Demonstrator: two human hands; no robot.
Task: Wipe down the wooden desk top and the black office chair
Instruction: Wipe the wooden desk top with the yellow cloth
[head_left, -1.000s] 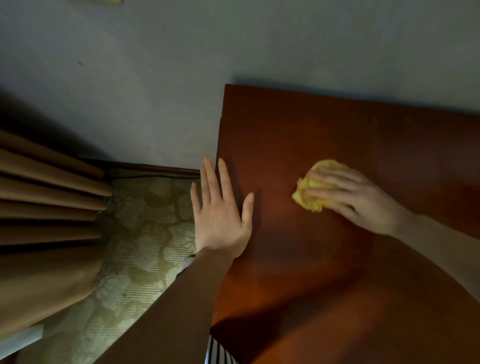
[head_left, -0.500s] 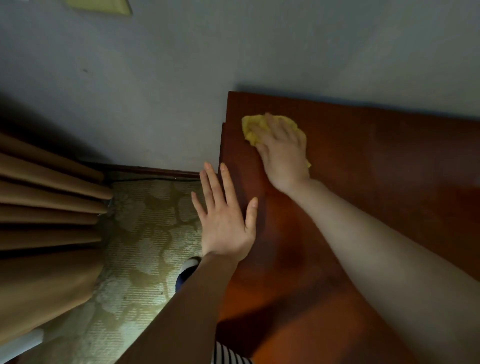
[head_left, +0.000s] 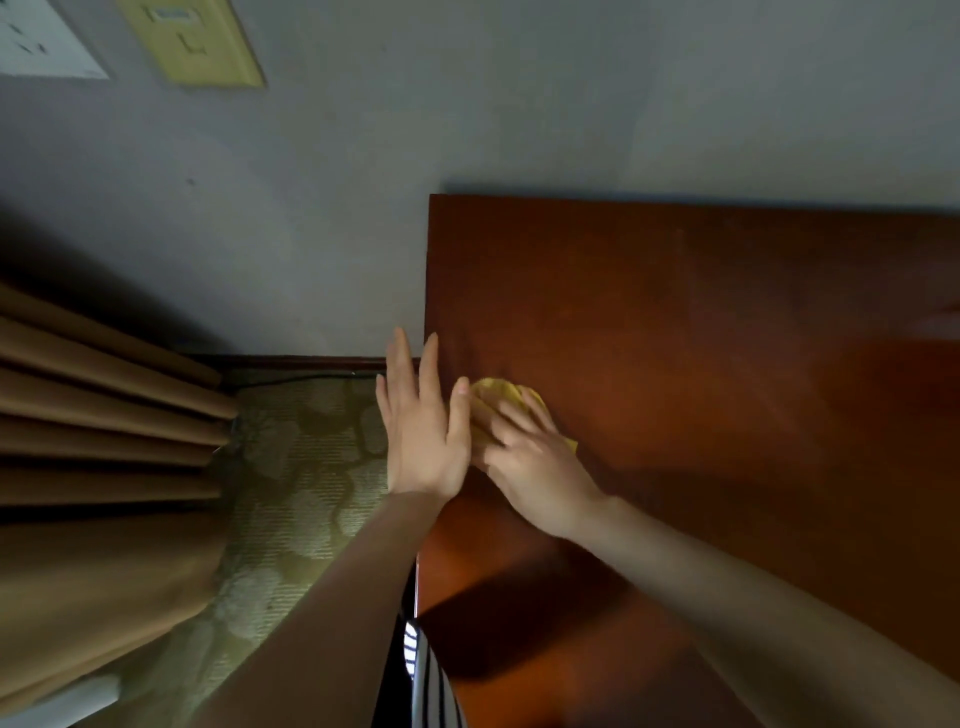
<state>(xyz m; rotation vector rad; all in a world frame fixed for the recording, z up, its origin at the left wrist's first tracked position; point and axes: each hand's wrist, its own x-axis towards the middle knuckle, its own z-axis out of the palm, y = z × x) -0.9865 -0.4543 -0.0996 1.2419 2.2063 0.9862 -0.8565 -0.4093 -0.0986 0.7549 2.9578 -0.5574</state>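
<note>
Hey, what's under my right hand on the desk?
A crumpled yellow cloth, pressed onto the wooden desk top by the right hand. Its far and right edges poke out past the fingers; the rest, and the wood beneath, is covered.

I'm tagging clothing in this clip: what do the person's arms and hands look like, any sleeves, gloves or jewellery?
The left hand and right hand wear no gloves, and no rings or watch show. The forearms are sleeveless in view. Black-and-white striped clothing shows at the bottom edge.

Most of the yellow cloth lies hidden under the blurred right hand
</note>
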